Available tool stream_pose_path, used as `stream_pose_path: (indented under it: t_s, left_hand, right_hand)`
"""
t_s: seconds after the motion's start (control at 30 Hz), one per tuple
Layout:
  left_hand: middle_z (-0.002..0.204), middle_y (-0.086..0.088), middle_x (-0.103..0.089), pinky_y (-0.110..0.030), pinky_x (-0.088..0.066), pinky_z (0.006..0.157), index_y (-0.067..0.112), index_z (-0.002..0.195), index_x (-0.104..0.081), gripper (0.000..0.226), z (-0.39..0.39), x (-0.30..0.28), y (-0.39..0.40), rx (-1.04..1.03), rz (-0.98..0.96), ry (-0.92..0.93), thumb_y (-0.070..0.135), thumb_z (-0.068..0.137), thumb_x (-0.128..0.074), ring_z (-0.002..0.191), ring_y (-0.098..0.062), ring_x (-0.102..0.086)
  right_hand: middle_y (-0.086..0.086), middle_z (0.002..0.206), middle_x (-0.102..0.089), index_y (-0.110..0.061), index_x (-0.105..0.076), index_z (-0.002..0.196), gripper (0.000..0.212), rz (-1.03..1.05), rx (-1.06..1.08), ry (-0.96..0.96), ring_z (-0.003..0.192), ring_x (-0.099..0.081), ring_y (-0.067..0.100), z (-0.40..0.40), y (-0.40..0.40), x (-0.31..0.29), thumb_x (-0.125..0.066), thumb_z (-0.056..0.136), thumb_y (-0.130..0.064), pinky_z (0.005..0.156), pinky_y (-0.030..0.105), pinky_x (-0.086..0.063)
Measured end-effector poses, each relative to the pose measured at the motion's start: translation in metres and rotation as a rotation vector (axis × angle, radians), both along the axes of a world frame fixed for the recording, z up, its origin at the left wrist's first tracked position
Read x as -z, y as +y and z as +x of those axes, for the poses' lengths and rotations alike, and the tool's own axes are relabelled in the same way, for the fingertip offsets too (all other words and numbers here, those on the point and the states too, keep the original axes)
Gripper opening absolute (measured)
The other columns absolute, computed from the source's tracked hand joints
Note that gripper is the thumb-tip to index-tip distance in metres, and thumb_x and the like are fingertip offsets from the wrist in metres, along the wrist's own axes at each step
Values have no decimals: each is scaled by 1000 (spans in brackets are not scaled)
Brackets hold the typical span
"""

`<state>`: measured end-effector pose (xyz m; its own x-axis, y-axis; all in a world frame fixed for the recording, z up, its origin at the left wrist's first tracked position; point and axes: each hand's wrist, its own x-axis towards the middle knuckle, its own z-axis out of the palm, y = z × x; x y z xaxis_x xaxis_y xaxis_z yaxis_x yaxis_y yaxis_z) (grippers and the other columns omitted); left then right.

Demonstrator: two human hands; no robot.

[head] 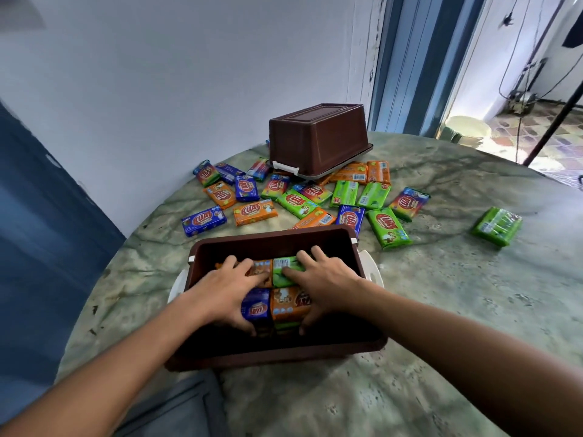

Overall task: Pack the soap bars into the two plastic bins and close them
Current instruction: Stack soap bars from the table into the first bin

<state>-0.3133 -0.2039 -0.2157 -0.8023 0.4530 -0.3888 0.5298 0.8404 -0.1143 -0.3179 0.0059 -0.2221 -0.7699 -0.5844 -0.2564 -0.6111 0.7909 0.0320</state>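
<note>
Round marbled green table point(441, 310) against a pale wall, doorway off to the right. Nearest the edge, an open brown plastic bin point(277, 351) with white side latches, already carrying a packed block of wrapped soap bars point(285, 302): blue, orange and green packets lying flat, side by side and stacked. Both hands down inside it. Left hand point(232, 287) spread over the left side of the block, fingers laid on an orange packet, thumb curled down at the near face. Right hand point(321, 283) mirrored on the right, fingers splayed across a green packet, thumb hooked at the near edge; together clamping and squaring the stack rather than lifting a single bar. Likely handling: rigid little bricks, moderately heavy for their size, glossy wrappers slick against each other, so apt to slide or fan out if gripped loosely; not fragile. Best taken across the long sides, or several at once pressed end to end between both palms. Beyond the bin, many loose soap bars point(296, 201) scattered over the table, one green bar point(497, 226) well apart at right. Farther back, a second brown bin point(317, 138) lying upside down on its lid, resting partly on some bars.
</note>
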Motion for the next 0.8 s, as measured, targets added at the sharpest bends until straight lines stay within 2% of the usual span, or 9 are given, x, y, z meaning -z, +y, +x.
stream_pose_path:
  t_s: [0.2, 0.4, 0.6, 0.7, 0.8]
  left_hand:
    - [138, 1, -33, -39, -41, 98, 34, 147, -24, 114, 1, -3, 3, -98, 47, -36, 65, 51, -78, 113, -21, -32]
    - [140, 0, -32, -41, -47, 94, 31, 148, -19, 113, 9, 10, 5, -109, 3, 49, 56, 56, -79, 117, -23, -31]
    - [133, 2, -41, -36, -42, 96, 30, 146, -28, 108, 2, -2, 6, -186, 115, -29, 48, 55, -82, 108, -17, -33]
    - [144, 1, -32, -35, -41, 99, 29, 148, -23, 109, 7, -1, 5, -183, 92, -27, 49, 57, -81, 119, -20, -30]
    - [149, -3, -23, -39, -45, 98, 25, 150, -10, 120, 17, 7, 10, -132, -52, 60, 56, 56, -78, 126, -25, -25]
  right_hand:
    - [9, 138, -33, -32, -25, 149, 111, -12, -9, -17, 120, -35, 30, -1, 3, -3, -69, 57, -77, 86, 40, -45]
    - [14, 142, -31, -21, -24, 147, 105, 42, -46, 72, 124, -36, 34, 5, -2, 6, -72, 65, -66, 87, 43, -48]
    - [13, 136, -36, -25, -30, 147, 97, 19, -97, 53, 115, -41, 32, -3, 0, -2, -64, 68, -71, 77, 38, -45]
    - [14, 138, -36, -20, -29, 147, 100, 36, -99, 75, 117, -41, 33, 0, -1, 0, -63, 69, -71, 78, 38, -47]
    - [17, 138, -37, -8, -23, 146, 111, 93, -93, 151, 118, -42, 36, 10, -7, 9, -68, 66, -69, 80, 43, -50]
